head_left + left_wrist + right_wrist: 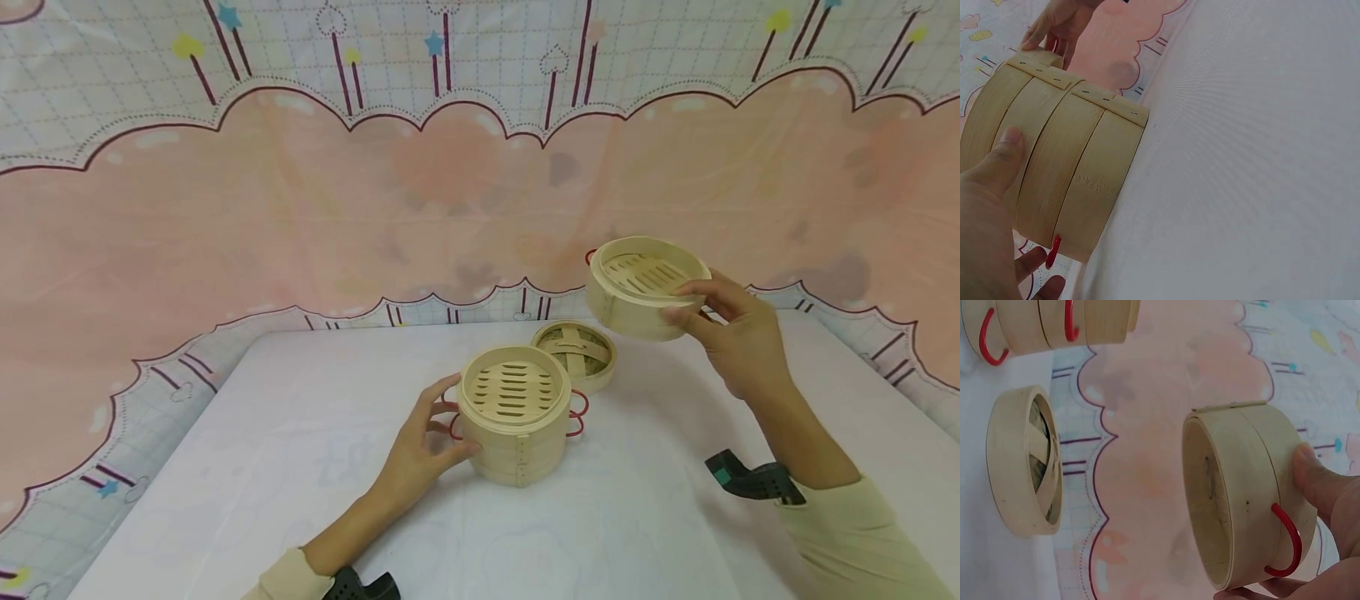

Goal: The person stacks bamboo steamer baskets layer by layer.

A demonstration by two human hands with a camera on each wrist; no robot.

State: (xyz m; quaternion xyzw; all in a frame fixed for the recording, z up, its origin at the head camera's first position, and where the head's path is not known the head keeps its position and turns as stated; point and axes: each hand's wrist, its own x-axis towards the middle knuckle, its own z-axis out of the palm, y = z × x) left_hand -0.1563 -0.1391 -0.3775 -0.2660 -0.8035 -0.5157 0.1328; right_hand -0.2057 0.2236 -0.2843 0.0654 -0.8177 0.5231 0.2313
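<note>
My right hand (738, 342) grips a round bamboo steamer basket (626, 317) by its right side, raised above the table's far edge. The thumb presses near its rim, and a red loop handle shows beside the fingers in the right wrist view. A stack of bamboo steamer baskets (517, 454) stands upright on the table, slatted top up, red handles at both sides. Curled around that stack's left side is my left hand (412, 458), thumb on the front wall. Behind the stack lies a bamboo steamer lid (1007, 462) with a woven strap across its top.
A white-covered table (300, 467) lies under the stack and lid. Beyond it hangs a pink patterned cloth (337, 217) with scalloped edges. A black strap (753, 479) is on the right wrist near the sleeve.
</note>
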